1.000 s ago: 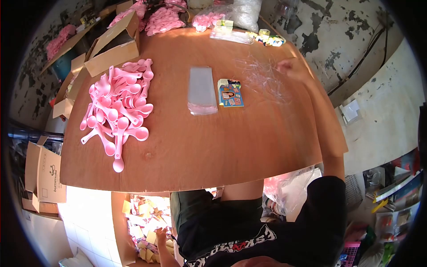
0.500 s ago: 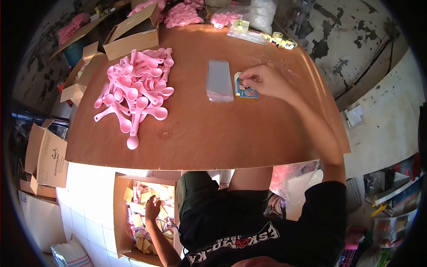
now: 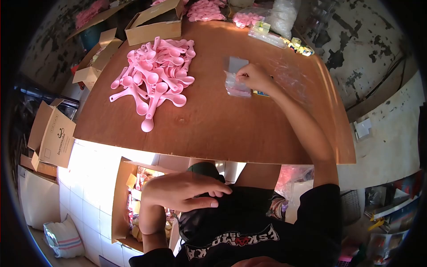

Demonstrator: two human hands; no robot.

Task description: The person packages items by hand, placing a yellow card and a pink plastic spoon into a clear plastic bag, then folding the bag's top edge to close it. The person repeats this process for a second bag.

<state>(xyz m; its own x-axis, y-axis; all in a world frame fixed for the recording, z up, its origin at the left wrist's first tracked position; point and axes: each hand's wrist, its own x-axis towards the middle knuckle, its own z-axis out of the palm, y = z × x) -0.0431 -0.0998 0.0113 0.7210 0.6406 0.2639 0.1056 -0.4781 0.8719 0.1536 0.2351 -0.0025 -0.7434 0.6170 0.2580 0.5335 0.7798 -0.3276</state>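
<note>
On the table, my right hand [image 3: 257, 77] pinches a thin clear plastic bag [image 3: 234, 81] at the top of a stack of clear bags [image 3: 238, 63]. The film looks wrinkled and partly raised. Beneath my right wrist, most of a small blue and yellow printed card [image 3: 261, 93] is hidden. My left hand [image 3: 189, 190] hovers over my lap below the table edge, fingers stretched out and holding nothing. Behind it, an open carton [image 3: 119, 209] on the floor contains packed pink pieces with yellow cards. A heap of pink measuring spoons [image 3: 153, 78] lies on the table's left side.
An opened cardboard box [image 3: 155, 31] stands at the table's far left. Along the far edge are pink bundles [image 3: 207, 11], a clear bag roll [image 3: 283, 18] and small yellow cards [image 3: 299, 46]. Another carton [image 3: 55, 133] sits left of the table. Loose film [image 3: 289, 75] lies to the right.
My left hand has come up from the floor carton to over my lap. My right hand has shifted from the printed card to the bag stack and now pinches a bag. The view has turned slightly.
</note>
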